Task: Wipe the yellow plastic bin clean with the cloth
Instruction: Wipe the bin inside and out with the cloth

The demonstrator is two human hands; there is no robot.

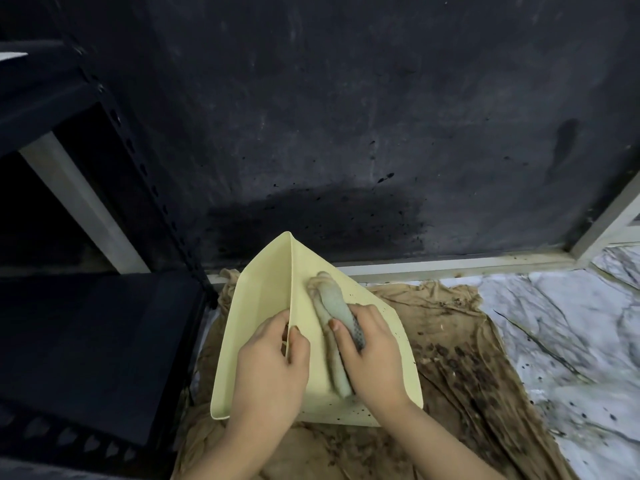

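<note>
Gripping with both hands, I have the yellow plastic bin (263, 306) tipped on its side in front of me. My left hand (273, 372) pinches the bin's raised wall edge: the fingers curl over the inner side and the thumb presses the outer face, so the edge runs straight up from that grip toward the bin's far corner. My right hand (372, 355) is clenched round the cloth (332, 306), a rolled grey-green bundle that lies along the bin's outer face, just right of the wall edge. The thumb sits on the cloth's near side and the fingers wrap over its far side, where a patterned patch of fabric shows. Part of the cloth sticks out beyond my fingers toward the far corner, and another part trails back under my palm toward my wrist.

Both forearms come in from the bottom of the view, the left angled right and the right angled left, so the hands sit close together, apart but near, with the cloth between them. Dark specks dot the bin's face around my right hand.

Underneath, the bin rests on a stained brown rag (460, 358) spread over the marbled floor (571, 323). A dark wall (346, 116) stands behind, and a black metal rack (86, 323) is at my left. No writing or label can be read on anything.
</note>
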